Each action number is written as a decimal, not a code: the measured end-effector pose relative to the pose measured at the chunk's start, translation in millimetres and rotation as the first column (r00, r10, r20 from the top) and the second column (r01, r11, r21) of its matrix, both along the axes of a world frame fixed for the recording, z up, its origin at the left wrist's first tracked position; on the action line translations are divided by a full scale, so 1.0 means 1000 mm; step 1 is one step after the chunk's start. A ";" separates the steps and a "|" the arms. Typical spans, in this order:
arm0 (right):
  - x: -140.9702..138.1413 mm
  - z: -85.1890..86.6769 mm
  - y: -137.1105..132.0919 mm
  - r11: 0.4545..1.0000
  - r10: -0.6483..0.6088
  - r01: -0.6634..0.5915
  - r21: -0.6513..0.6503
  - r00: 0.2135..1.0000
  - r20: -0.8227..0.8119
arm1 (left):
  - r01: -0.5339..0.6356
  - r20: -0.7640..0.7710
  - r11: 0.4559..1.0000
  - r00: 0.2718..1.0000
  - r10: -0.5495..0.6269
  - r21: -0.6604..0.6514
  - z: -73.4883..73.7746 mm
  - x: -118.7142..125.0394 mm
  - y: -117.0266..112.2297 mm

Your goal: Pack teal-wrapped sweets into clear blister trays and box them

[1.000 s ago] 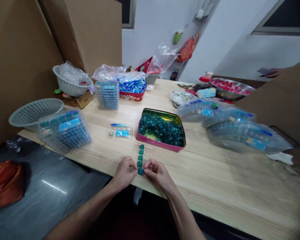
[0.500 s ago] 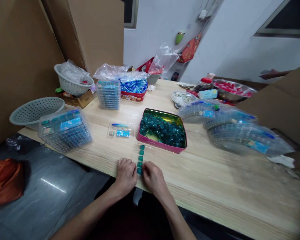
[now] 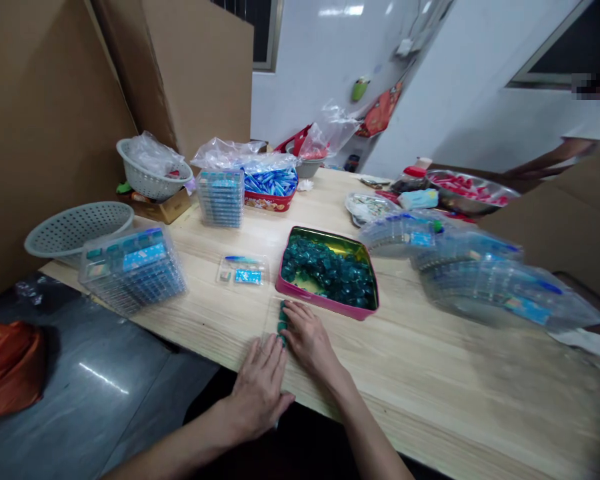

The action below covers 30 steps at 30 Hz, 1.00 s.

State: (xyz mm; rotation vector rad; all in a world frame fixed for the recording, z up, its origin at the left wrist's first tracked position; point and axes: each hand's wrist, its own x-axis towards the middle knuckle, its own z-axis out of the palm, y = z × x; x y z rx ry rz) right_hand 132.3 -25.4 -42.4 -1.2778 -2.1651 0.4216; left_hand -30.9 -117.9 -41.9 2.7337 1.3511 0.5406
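A clear plastic tray (image 3: 273,313) lies near the table's front edge with a row of dark green pieces (image 3: 283,315) along it, partly hidden by my hands. My left hand (image 3: 261,383) is flat over the near end of the tray, its fingers stretched forward. My right hand (image 3: 310,335) rests with extended fingers on the right side of the row, touching the green pieces. Just beyond stands a pink-rimmed tin (image 3: 325,306) holding many loose green pieces. To its left lies another clear tray (image 3: 264,264) with a blue pen-like piece and a blue card.
Stacked filled trays (image 3: 135,270) stand at the left, with another stack (image 3: 221,200) behind. Fanned trays (image 3: 480,280) lie on the right. A red tin (image 3: 267,202) holds blue pieces. Baskets (image 3: 80,230) and a steel bowl (image 3: 473,207) sit farther out. Another person's arm (image 3: 550,160) shows at right.
Both hands have gone from curled fingers to stretched, flat ones. My right hand has moved forward along the green row, and my left lies over the near end. The view has tilted slightly upward.
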 end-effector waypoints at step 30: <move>-0.047 0.083 -0.088 0.984 0.111 -0.163 0.070 0.874 0.473 | -0.162 0.491 0.944 0.871 -0.001 0.289 0.017 -0.043 -0.011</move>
